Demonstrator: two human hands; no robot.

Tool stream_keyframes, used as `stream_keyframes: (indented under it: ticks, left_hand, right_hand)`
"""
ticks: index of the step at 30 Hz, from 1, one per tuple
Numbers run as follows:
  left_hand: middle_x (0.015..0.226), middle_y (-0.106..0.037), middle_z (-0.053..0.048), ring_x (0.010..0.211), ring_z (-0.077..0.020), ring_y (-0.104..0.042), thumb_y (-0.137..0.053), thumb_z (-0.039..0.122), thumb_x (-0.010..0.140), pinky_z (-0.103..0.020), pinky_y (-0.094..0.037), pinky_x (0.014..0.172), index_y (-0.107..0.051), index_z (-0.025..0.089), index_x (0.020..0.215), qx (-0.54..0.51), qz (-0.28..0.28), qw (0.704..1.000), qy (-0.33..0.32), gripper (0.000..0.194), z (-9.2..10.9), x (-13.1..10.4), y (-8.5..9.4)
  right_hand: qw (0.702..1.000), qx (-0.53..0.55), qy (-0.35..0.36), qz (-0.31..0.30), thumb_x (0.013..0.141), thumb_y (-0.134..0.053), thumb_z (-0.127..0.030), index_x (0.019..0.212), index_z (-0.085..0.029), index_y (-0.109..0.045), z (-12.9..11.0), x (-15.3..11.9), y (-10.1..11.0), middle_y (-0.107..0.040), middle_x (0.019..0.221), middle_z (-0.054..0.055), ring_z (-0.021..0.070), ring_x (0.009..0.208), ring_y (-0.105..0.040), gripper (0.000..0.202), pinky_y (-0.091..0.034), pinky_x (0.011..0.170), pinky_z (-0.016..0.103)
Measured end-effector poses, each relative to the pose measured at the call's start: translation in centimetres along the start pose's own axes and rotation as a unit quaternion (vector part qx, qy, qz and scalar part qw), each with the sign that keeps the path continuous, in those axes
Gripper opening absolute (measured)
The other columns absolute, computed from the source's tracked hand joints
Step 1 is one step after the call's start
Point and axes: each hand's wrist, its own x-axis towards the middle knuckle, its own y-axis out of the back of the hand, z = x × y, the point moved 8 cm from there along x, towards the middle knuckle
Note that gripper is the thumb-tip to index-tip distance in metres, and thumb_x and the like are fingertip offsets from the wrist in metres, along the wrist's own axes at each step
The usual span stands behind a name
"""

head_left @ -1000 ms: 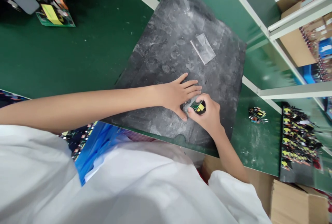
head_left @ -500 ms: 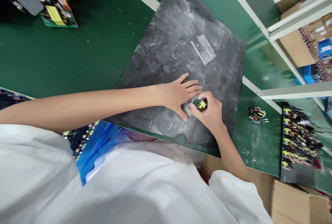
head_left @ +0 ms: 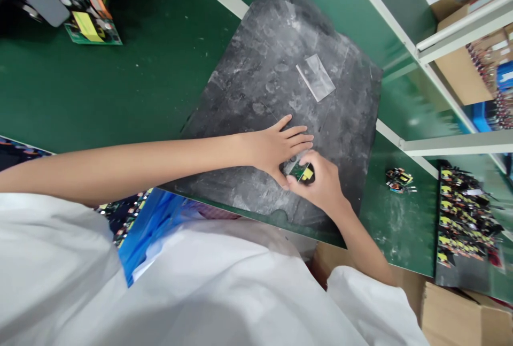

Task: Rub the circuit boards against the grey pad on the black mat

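My left hand (head_left: 276,148) lies flat on the dark grey mat (head_left: 260,73) with its fingers spread. Close against its thumb, my right hand (head_left: 323,180) grips a small green circuit board (head_left: 302,173) with a yellow-wrapped part on it. Thumb and fingers hold the board from two sides, and part of it is hidden by them. A bit of clear film seems to lie at the board, by the left palm; its shape is hard to make out. Farther up the mat rests a flat clear plastic piece (head_left: 316,77).
A small bunch of parts (head_left: 399,179) lies on the green table (head_left: 152,84) to the right. Beyond it stand rows of circuit boards (head_left: 465,217). More boards (head_left: 90,20) sit at the upper left. White frame bars (head_left: 457,143) cross the right side, above a cardboard box (head_left: 452,311).
My right hand, with the circuit board in it, has shifted slightly left and toward my body, closer to the left thumb. My left hand has stayed in place.
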Motion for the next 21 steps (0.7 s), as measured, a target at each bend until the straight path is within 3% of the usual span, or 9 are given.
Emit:
stream_keyframes:
  ticks: [2,7,12,18,21]
  left_hand:
    - [0.154,-0.019,-0.011,0.144,-0.0315,-0.010,-0.048,0.067,0.077,-0.055,0.000,0.114,-0.023,0.010,0.147,0.002,-0.001,1.000,0.002,0.094,0.0,0.0,0.0]
    - [0.154,-0.019,-0.010,0.144,-0.0309,-0.009,-0.046,0.073,0.074,-0.055,0.001,0.114,-0.021,0.009,0.148,0.001,0.000,1.000,0.000,0.101,0.0,0.0,0.1]
    - [0.154,-0.020,-0.011,0.144,-0.0313,-0.012,-0.048,0.070,0.076,-0.056,-0.002,0.114,-0.024,0.009,0.147,0.002,0.004,1.000,-0.001,0.097,0.0,0.0,0.2]
    - [0.154,-0.020,-0.011,0.144,-0.0310,-0.009,-0.050,0.072,0.073,-0.055,0.001,0.114,-0.021,0.010,0.148,-0.007,-0.002,1.000,0.005,0.101,0.0,0.1,0.2]
    - [0.154,-0.021,-0.011,0.144,-0.0311,-0.010,-0.052,0.071,0.072,-0.054,0.001,0.114,-0.024,0.010,0.147,-0.010,-0.001,1.000,0.004,0.100,0.1,0.0,0.3]
  right_hand:
    - [1.000,-0.003,0.015,-0.005,0.074,-0.060,-0.040,0.080,-0.024,-0.043,-0.3,-0.1,-0.1,-0.058,0.068,-0.003,0.0159,0.063,-0.059,0.024,-0.043,0.058,0.026]
    - [0.998,-0.029,-0.036,0.047,0.075,-0.060,-0.038,0.080,-0.024,-0.043,1.1,0.1,0.7,-0.055,0.066,-0.003,0.0154,0.060,-0.057,0.022,-0.042,0.057,0.026]
    - [1.000,0.004,0.010,-0.007,0.074,-0.060,-0.040,0.081,-0.024,-0.042,0.0,-0.1,-0.1,-0.058,0.069,-0.003,0.0158,0.063,-0.059,0.025,-0.044,0.058,0.026]
    - [0.997,-0.019,-0.061,0.045,0.073,-0.060,-0.038,0.082,-0.024,-0.044,2.0,0.3,0.7,-0.057,0.069,-0.003,0.0157,0.061,-0.058,0.023,-0.043,0.058,0.027]
    - [1.000,0.008,-0.022,0.007,0.073,-0.061,-0.039,0.083,-0.024,-0.044,0.8,-0.1,0.1,-0.058,0.073,-0.002,0.0160,0.065,-0.059,0.025,-0.044,0.060,0.027]
